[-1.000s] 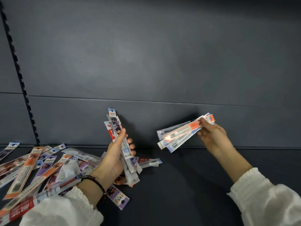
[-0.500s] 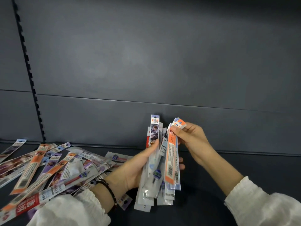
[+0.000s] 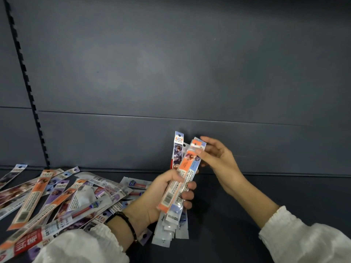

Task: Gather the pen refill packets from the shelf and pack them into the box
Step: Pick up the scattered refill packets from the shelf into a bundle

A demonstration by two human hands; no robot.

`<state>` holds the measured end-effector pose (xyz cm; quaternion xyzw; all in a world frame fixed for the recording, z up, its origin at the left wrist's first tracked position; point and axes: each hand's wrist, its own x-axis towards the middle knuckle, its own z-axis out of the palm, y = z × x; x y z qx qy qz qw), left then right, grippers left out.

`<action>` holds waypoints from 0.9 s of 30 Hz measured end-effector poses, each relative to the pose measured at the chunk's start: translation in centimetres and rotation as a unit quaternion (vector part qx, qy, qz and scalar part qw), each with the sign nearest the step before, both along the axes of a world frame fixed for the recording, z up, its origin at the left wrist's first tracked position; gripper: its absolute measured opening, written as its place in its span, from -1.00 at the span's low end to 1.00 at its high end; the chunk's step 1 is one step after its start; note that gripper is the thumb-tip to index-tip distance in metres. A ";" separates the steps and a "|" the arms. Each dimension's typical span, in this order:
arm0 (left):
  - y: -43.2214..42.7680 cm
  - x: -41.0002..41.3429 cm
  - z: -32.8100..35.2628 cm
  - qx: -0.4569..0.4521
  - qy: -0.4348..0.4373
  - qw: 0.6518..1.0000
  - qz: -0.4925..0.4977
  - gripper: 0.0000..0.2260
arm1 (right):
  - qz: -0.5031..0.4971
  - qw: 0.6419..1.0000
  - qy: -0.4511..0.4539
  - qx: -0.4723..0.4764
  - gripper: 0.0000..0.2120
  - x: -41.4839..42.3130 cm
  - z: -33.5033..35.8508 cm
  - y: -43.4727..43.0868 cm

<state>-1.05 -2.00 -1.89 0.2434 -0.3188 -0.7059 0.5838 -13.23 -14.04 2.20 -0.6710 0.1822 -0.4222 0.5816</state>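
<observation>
A long red-and-white plastic refill packet (image 3: 28, 242) at the lower left of the heap shows the letters "GR". Barcodes (image 3: 167, 200) and other print on the orange-and-blue packets are too small and blurred to read.

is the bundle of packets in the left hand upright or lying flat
Upright, slightly tilted. The bundle of packets stands on end in the left hand, hang-hole tops up, while the right hand touches its top.

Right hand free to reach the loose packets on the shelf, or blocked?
Probably not directly. The loose packets lie left of the left hand, which holds the bundle upright between them and the right hand, whose fingertips touch the bundle's top.
</observation>
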 end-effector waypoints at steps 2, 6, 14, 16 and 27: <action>-0.1 0.2 -0.2 -0.004 0.021 0.999 -0.028 -0.51 | 0.000 1.000 0.002 0.003 -0.57 0.1 -0.3 0.1; 0.2 -0.1 -0.3 0.009 -0.038 0.999 -0.009 -0.50 | 0.012 1.000 -0.003 0.001 -0.51 0.4 -0.3 0.5; 1.0 5.4 2.3 -0.071 0.038 0.987 0.140 -0.53 | -0.018 0.991 0.129 -0.019 -0.78 0.0 -1.8 -0.5; 1.8 7.3 2.0 -0.085 0.043 0.982 0.164 -0.56 | 0.000 0.979 0.190 -0.073 -0.81 0.2 -2.8 -0.5; 1.6 7.1 1.3 -0.042 -0.021 0.974 0.222 -0.68 | 0.054 0.908 0.362 -0.204 -0.88 0.1 -4.2 -1.5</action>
